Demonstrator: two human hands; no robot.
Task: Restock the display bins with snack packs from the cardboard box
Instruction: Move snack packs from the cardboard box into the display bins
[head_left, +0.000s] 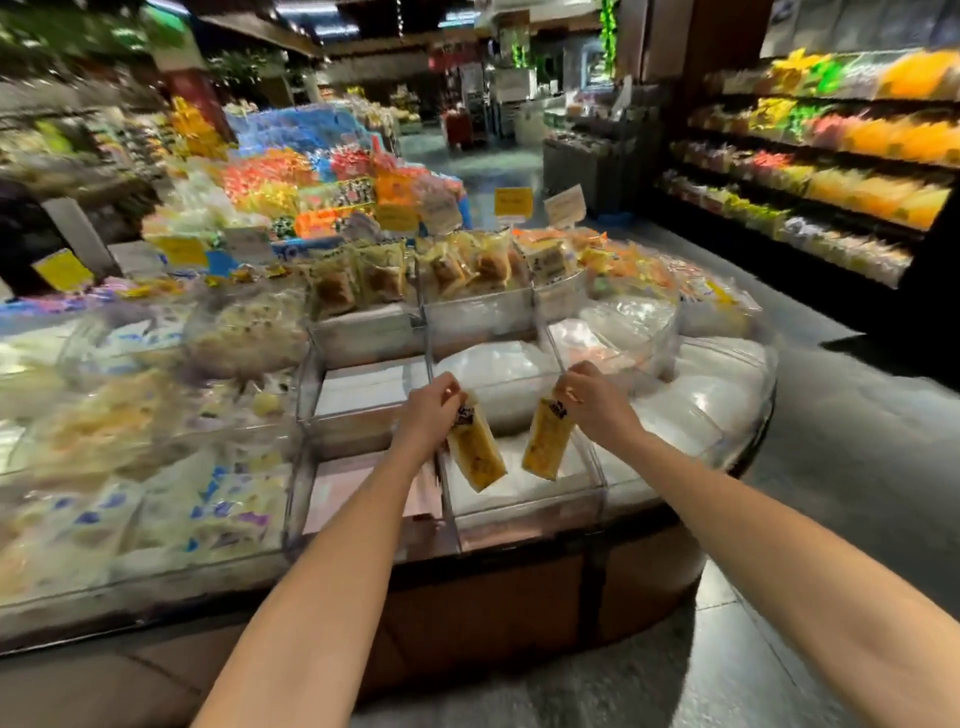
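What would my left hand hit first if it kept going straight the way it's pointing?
Likely the white packs just beyond the left hand, though depth is unclear and it may pass above them.

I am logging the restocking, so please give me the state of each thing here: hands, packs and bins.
left hand: pinches the top of the left yellow pack.
right hand: pinches the top of the right yellow pack.
left yellow pack: hangs tilted above the bins, not set down.
right yellow pack: hangs tilted, not set down.
near bin: white material inside, too blurred to identify.
back bins: filled with snack packs.
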